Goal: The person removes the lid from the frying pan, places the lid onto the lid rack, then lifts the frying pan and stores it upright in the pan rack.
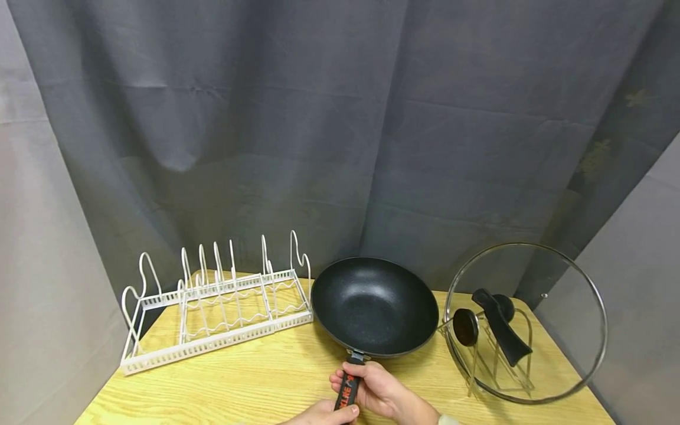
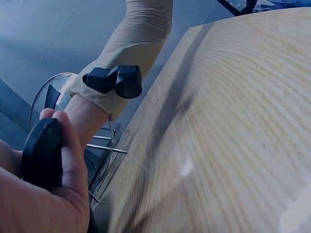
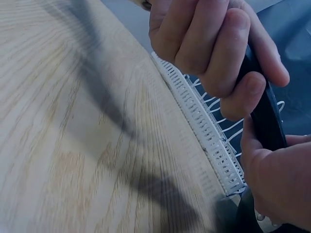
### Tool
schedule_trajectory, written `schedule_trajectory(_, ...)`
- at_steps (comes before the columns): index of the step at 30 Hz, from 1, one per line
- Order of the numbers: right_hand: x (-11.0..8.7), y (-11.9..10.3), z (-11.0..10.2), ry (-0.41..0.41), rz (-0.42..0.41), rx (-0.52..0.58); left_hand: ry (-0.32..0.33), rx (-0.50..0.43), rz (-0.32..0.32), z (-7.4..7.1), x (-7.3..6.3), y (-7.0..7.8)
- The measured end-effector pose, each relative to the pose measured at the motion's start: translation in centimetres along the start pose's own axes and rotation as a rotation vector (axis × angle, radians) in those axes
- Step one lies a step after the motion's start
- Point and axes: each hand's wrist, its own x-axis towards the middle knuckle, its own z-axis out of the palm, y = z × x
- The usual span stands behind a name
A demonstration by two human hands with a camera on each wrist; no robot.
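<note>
Both hands hold the long black handle [image 1: 347, 386] of a black wok [image 1: 372, 307], whose bowl opens upward at the table's middle. My left hand [image 1: 321, 414] grips the handle's end; in the right wrist view the left hand's [image 3: 204, 43] fingers curl round it. Closer to the bowl, my right hand [image 1: 377, 386] wraps the handle, its thumb on top. The handle's end [image 2: 43, 155] pokes up from the left hand in the left wrist view. The bowl's right rim comes close to a glass lid [image 1: 600, 354].
A white wire rack [image 1: 212, 342] with upright dividers stands on the left, its right end beside the wok. On the right, the glass lid leans in a metal stand [image 1: 473, 372] with a black knob [image 1: 465, 327]. A grey curtain [image 1: 319, 147] hangs behind the wooden table [image 1: 239, 378].
</note>
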Motion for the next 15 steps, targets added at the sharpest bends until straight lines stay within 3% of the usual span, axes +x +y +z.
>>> schedule_trajectory(9, -0.6, -0.5, -0.4, 0.0, -0.001, -0.045, -0.009, -0.108, -0.053, 1.1, 0.5, -0.1)
schedule_trajectory(15, -0.8, -0.8, -0.9, 0.0, 0.025, -0.054, -0.014, -0.198, -0.031, 2.0, 0.9, -0.8)
